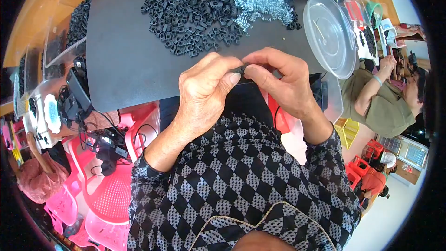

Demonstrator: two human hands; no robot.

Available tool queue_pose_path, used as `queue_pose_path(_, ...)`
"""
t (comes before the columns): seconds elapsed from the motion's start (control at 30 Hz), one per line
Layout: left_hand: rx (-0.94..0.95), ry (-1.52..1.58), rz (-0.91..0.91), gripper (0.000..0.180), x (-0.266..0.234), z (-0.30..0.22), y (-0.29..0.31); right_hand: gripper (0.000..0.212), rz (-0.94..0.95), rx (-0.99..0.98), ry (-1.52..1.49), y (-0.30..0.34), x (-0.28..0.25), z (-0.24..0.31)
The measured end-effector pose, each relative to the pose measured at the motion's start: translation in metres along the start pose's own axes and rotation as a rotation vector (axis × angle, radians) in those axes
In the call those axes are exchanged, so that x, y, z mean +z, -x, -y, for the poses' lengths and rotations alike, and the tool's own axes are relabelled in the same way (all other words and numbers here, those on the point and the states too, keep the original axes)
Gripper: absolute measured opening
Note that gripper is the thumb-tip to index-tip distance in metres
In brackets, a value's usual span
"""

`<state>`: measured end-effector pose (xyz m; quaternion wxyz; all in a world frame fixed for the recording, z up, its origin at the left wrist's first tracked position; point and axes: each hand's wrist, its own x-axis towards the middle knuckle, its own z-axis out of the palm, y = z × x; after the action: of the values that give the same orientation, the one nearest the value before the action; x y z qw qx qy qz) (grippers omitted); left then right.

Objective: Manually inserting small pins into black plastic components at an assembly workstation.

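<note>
Both hands meet over the near edge of the dark table (121,65). My left hand (204,86) pinches a small black plastic part (240,69) between thumb and forefinger. From the other side, my right hand (283,79) grips the same part with its thumb and index finger. Much of the part is hidden by the fingertips. Beyond the hands lies a wide heap of small black plastic parts (186,14), each with an opening. A pile of small silvery springs (262,1) rests on the heap's right side.
A round clear plastic lid (329,35) lies at the table's right edge. Clear bins with black parts (79,23) stand at the left. Below them are cables and a black device (109,155) on a pink chair (109,195). Another person (385,97) sits at the right.
</note>
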<state>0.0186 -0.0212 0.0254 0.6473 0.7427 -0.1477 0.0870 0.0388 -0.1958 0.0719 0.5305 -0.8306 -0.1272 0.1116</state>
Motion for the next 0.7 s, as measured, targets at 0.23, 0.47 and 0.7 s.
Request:
queue_pose_path(0.23, -0.108, 0.102, -0.045, 0.015, 0.005, 0.0, 0.004, 0.012, 0.04, -0.341, 0.294, -0.007, -0.008, -0.002)
queue_pose_path(0.47, -0.065, 0.063, 0.022, 0.017, -0.001, -0.001, 0.003, 0.008, 0.097, -0.255, 0.219, -0.007, -0.009, -0.005)
queue_pose_path(0.7, -0.181, 0.196, 0.008, 0.014, 0.0, -0.003, 0.006, 0.009, 0.061, -0.306, 0.192, -0.008, -0.004, -0.01)
